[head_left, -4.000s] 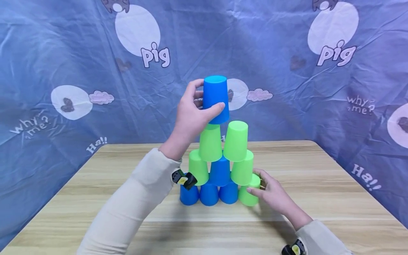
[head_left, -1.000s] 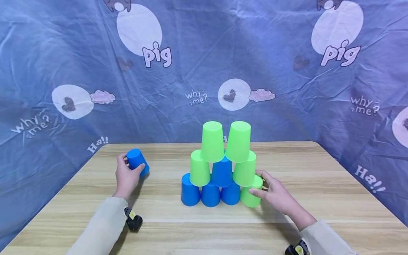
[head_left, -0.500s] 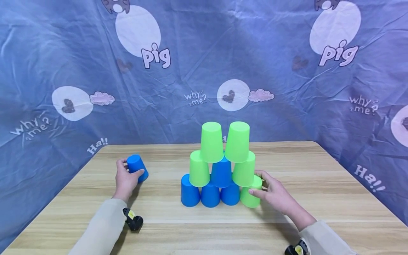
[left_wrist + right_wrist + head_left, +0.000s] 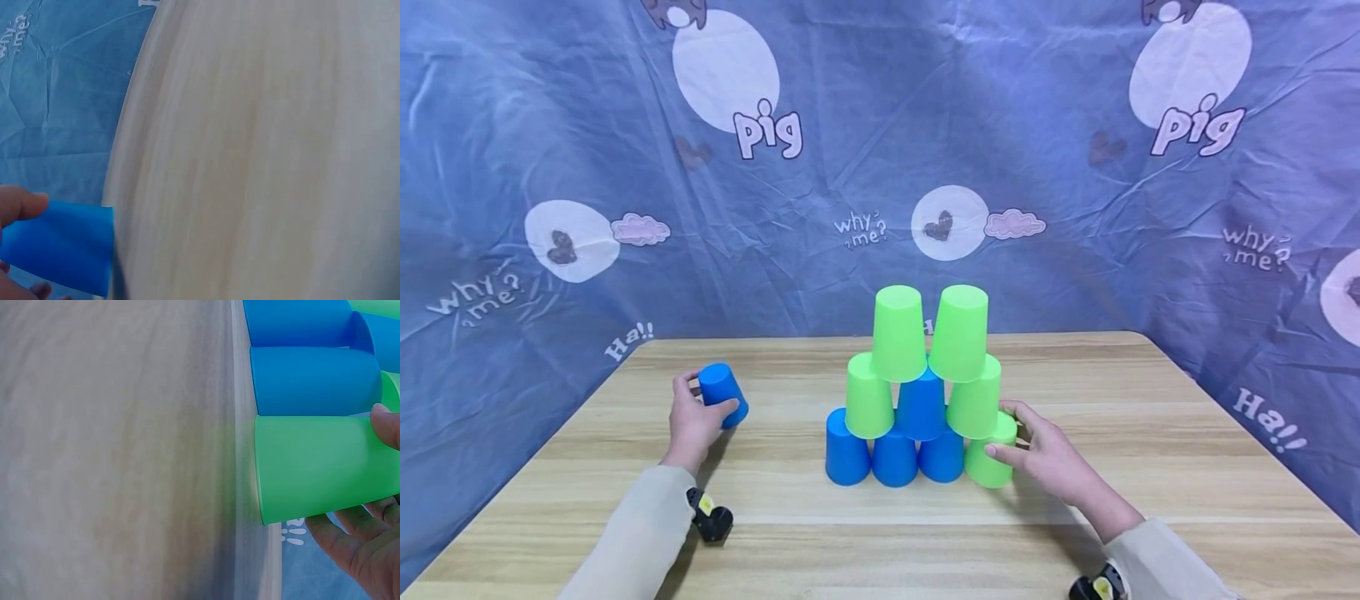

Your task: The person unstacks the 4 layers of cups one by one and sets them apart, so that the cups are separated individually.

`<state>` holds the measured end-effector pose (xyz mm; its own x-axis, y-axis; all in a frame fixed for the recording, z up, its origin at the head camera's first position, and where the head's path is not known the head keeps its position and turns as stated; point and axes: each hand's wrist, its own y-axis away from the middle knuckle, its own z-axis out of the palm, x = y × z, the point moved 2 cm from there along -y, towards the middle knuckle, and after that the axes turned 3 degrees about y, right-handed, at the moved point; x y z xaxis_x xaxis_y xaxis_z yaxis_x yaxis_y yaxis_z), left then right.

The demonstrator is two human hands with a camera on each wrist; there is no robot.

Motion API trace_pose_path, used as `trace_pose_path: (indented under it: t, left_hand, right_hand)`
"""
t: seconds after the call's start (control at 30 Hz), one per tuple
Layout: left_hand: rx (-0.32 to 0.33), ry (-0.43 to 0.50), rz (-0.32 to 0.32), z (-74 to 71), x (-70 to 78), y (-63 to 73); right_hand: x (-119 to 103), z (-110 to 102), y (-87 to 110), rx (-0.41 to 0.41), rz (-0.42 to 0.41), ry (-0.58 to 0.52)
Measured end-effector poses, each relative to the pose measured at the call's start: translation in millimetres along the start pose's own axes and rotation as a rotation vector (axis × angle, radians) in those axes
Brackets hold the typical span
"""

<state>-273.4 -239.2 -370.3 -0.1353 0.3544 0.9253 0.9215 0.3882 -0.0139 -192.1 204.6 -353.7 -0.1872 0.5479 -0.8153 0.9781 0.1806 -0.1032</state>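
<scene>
At the table's left side my left hand grips a blue cup, thumb on the near side and fingers behind. That cup is upside down, on or just at the tabletop. My right hand holds the green cup at the right end of a cup pyramid's bottom row, thumb in front, fingers round the far side. Beside it stand several blue cups. The middle row has a blue cup between green cups. On top stand two green cups, a left one and a right one.
The pyramid stands on a wooden table near its middle. A blue printed cloth hangs behind and at both sides of the table. Each wrist wears a small black camera, such as the left one.
My left hand has carried the blue cup from above the pyramid's top down to the table at the left. Over the last half second almost nothing moves. My right hand stays on its green cup.
</scene>
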Motion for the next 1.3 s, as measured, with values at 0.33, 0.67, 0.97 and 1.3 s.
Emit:
trace_pose_path:
  t: [0.33,0.67,0.97,1.3]
  left_hand:
    - [0.079,-0.015,0.207,-7.5,40.0,11.3]
    - [0.093,0.115,0.466,6.5,88.6,38.2]
    - [-0.015,0.295,0.483,16.8,112.2,57.7]
    - [-0.218,0.380,0.518,30.9,143.3,89.0]
  right_hand:
    - [1,0,-0.3,-0.004,0.004,-0.011]
    - [1,0,-0.3,-0.003,0.001,-0.015]
    - [1,1,-0.2,-0.006,0.000,-0.013]
    - [2,1,-0.9,-0.001,0.002,0.002]
